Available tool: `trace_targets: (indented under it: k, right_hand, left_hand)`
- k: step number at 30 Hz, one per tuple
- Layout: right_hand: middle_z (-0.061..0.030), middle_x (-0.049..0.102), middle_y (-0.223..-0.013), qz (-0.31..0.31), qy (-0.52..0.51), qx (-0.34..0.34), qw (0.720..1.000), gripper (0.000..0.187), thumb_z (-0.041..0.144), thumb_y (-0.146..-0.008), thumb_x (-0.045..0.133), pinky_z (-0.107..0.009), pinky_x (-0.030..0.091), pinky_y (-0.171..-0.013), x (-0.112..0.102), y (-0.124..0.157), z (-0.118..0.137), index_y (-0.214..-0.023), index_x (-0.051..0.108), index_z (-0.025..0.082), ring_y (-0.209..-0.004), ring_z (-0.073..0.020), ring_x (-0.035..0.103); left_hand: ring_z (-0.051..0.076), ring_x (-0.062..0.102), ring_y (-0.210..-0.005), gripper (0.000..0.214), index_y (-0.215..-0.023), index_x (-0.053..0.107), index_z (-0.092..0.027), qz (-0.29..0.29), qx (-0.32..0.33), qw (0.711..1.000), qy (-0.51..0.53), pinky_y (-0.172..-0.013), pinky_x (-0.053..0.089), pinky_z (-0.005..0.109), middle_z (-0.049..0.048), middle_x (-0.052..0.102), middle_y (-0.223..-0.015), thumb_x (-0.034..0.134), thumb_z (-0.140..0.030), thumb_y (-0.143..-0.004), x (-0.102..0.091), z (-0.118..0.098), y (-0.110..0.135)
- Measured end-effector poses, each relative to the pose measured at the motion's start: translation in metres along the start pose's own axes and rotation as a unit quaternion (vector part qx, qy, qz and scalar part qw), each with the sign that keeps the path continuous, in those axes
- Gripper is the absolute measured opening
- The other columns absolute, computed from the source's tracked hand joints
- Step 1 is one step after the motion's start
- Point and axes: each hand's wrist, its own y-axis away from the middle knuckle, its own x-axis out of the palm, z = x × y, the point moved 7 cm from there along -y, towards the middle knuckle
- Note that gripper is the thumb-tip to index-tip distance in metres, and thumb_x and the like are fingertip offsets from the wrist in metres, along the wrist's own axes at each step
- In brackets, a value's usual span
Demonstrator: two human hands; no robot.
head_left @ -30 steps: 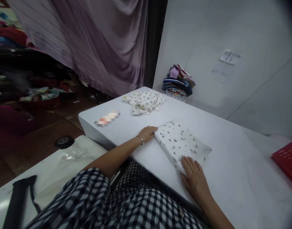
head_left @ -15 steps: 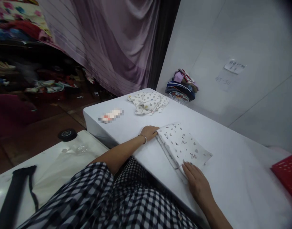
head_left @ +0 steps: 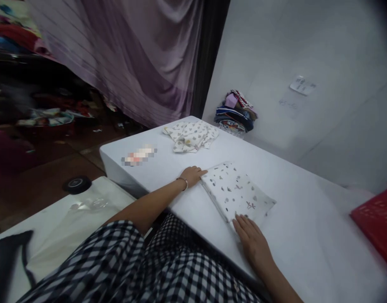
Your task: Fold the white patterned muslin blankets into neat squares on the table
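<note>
A folded white cloth (head_left: pixel 239 189) with small grey and brown printed motifs lies on the white table (head_left: pixel 294 235) in front of me. At its left corner is my left hand (head_left: pixel 191 176), wearing a bracelet, its thumb stretched out onto the fabric. My right hand (head_left: pixel 252 237) rests flat at the near corner, with fingers extended and touching the edge. Both hands look open. Further back lies a second printed cloth (head_left: pixel 195 135), loosely crumpled.
A blurred-out item (head_left: pixel 139 155) sits near the table's left edge. Folded clothes (head_left: pixel 233 112) are stacked by the wall, and a red box-like object (head_left: pixel 376 225) stands at right. A lower white surface on the left holds a black round object (head_left: pixel 77 184) and a dark strap-like item (head_left: pixel 10 256).
The cloth's near edge has become neater: the under layer that stuck out beneath it now lines up with the top. My view has turned slightly right.
</note>
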Motion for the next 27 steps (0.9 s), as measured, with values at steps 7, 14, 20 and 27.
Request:
trace_targets:
  k: [7, 14, 20, 27]
  right_hand:
    - [-0.0111, 0.048, -0.13, 0.028, -0.008, 0.06, 0.998, 0.047, 0.005, -0.081, 0.037, -0.045, 0.037, -0.099, -0.001, -0.008, 0.001, -0.124, 0.051, 0.017, -0.122, -0.0232, 0.042]
    - [-0.0144, 0.041, -0.135, 0.065, -0.036, 0.074, 0.995, 0.047, 0.007, -0.084, 0.035, -0.047, 0.031, -0.103, -0.008, -0.012, 0.006, -0.13, 0.043, 0.012, -0.13, -0.0241, 0.029]
    - [-0.0121, 0.016, -0.147, 0.116, -0.162, 0.103, 0.975, 0.07, 0.019, -0.078, 0.047, -0.049, 0.017, -0.109, -0.045, -0.026, 0.006, -0.142, 0.019, 0.013, -0.136, -0.0233, 0.007]
    - [-0.0171, 0.019, -0.145, 0.092, -0.107, 0.319, 0.937, 0.067, 0.051, -0.087, 0.037, -0.052, 0.008, -0.108, -0.014, -0.049, -0.06, -0.136, 0.031, 0.005, -0.136, -0.0288, 0.007]
  left_hand:
    - [0.022, 0.033, -0.128, 0.047, -0.126, 0.047, -0.026, -0.031, 0.038, 0.997, 0.055, -0.106, 0.025, 0.041, 0.0027, 0.038, -0.14, 0.039, -0.021, -0.08, -0.021, -0.034, -0.006]
    - [0.024, 0.023, -0.133, 0.052, -0.13, 0.042, -0.026, -0.012, 0.161, 0.986, 0.037, -0.109, 0.009, 0.047, 0.0054, 0.035, -0.142, 0.038, -0.052, -0.085, 0.013, -0.099, 0.001]
    - [0.024, 0.025, -0.133, 0.054, -0.13, 0.042, -0.028, -0.025, 0.161, 0.986, 0.035, -0.109, 0.012, 0.046, 0.0043, 0.036, -0.141, 0.034, -0.056, -0.085, 0.028, -0.089, -0.004]
    - [0.024, 0.024, -0.133, 0.053, -0.133, 0.039, -0.027, -0.022, 0.157, 0.987, -0.002, -0.108, 0.015, 0.048, 0.0044, 0.034, -0.142, 0.033, -0.053, -0.086, 0.027, -0.091, -0.003]
